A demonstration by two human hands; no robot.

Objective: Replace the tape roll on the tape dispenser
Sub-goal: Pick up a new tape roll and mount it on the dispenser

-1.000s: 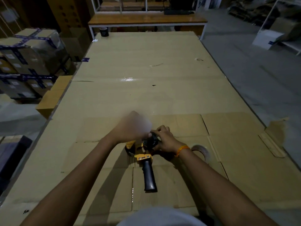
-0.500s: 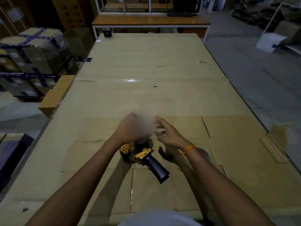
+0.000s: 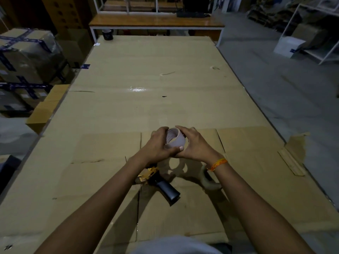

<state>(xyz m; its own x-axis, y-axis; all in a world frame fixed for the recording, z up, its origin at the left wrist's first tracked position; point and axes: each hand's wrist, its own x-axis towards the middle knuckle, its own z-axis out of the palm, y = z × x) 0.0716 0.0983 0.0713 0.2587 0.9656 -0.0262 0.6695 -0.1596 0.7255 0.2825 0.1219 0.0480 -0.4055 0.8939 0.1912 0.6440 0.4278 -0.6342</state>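
both hands, left (image 3: 158, 143) and right (image 3: 194, 145), curl closed around the roll (image 3: 175, 139) at frame centre, its bore facing upper left. below, the dispenser (image 3: 159, 182) lies flat, handle pointing lower right.

No readable text anywhere in your view. The taped boxes (image 3: 27, 52) stacked at your left carried white labels and dark blue tape w/ faint marks, all too blurred to read. The black mug (image 3: 107, 34) at the table's far end showed a pale mark, illegible. The white box (image 3: 289, 46) on the floor at far right had a small blue mark, too small to make out. The yellow plate on the tape dispenser (image 3: 157, 178) showed no legible brand.
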